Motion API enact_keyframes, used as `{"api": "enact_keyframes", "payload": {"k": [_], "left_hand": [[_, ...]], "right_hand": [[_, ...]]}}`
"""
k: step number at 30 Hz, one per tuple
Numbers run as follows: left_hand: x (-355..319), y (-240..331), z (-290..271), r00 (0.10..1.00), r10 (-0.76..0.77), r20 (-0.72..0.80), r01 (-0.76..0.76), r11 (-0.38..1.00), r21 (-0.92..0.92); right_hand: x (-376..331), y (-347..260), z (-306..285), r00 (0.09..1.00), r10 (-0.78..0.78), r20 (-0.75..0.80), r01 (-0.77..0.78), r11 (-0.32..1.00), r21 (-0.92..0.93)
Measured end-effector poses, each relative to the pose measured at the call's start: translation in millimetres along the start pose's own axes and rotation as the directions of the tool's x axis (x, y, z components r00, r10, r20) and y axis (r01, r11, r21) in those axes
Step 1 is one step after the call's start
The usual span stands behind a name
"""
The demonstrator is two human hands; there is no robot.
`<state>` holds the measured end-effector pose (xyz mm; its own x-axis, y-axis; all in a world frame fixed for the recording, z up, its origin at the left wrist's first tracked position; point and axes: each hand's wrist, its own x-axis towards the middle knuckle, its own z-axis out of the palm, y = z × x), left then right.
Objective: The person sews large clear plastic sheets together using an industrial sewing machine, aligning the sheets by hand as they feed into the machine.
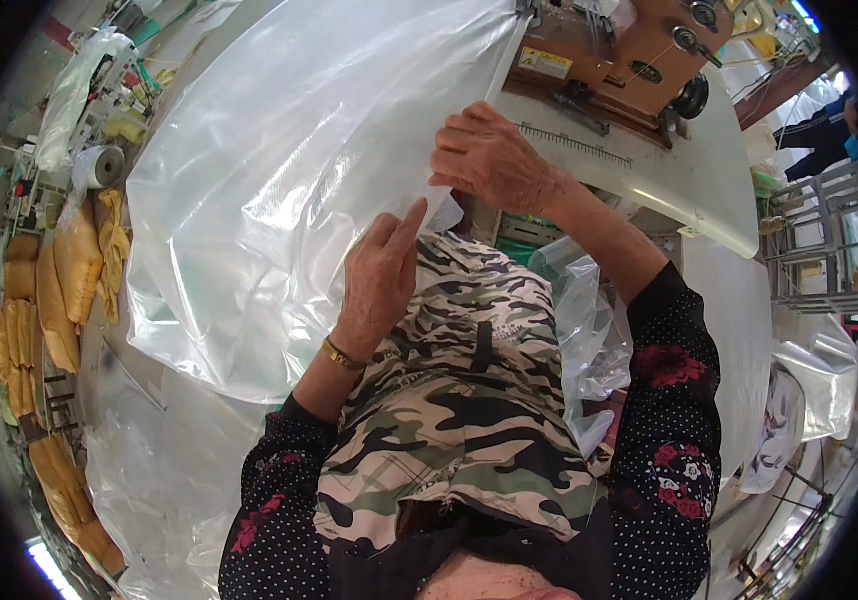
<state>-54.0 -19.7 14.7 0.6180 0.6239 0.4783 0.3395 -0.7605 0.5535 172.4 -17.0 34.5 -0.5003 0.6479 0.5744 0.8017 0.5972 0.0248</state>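
A large translucent plastic sheet [249, 220] spreads over the worktable, its right edge running up to the brown sewing machine [614, 65]. My right hand [497, 160] is closed on that edge just below the machine, fingers curled around the film. Lower and to the left, my left hand [381, 275] holds the same edge near its corner, with the index finger stretched along it. A small flap of film shows between the two hands. Part of the sheet's edge is hidden behind my fingers.
A ruler strip [574, 143] lies along the table beside the machine. Crumpled clear plastic [589, 330] hangs right of my apron. Yellow-brown padded bundles [61, 280] and a roll [101, 166] are at the far left. A metal rack [819, 240] stands on the right.
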Motion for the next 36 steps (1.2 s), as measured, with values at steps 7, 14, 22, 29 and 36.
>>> {"api": "enact_keyframes", "payload": {"k": [7,14,22,29,36], "left_hand": [[20,4,-4,0.978,-0.095,0.186,0.142,0.955,-0.261],[18,10,21,0.956,0.211,0.203,-0.193,0.976,-0.101],[23,3,39,0.925,0.252,0.284,-0.266,0.964,0.009],[34,2,52,0.922,0.277,0.269,-0.306,0.949,0.073],[89,-1,59,0.931,0.300,0.207,-0.331,0.935,0.131]], "right_hand": [[-8,20,-20,0.997,0.056,0.047,-0.057,0.998,0.012],[-13,24,-2,0.742,0.362,-0.564,-0.588,0.756,-0.287],[-23,34,39,0.366,0.819,-0.442,-0.732,0.546,0.406],[-31,51,48,0.312,0.918,-0.245,-0.409,0.362,0.838],[-17,70,45,0.268,0.893,-0.361,-0.441,0.447,0.778]]}}
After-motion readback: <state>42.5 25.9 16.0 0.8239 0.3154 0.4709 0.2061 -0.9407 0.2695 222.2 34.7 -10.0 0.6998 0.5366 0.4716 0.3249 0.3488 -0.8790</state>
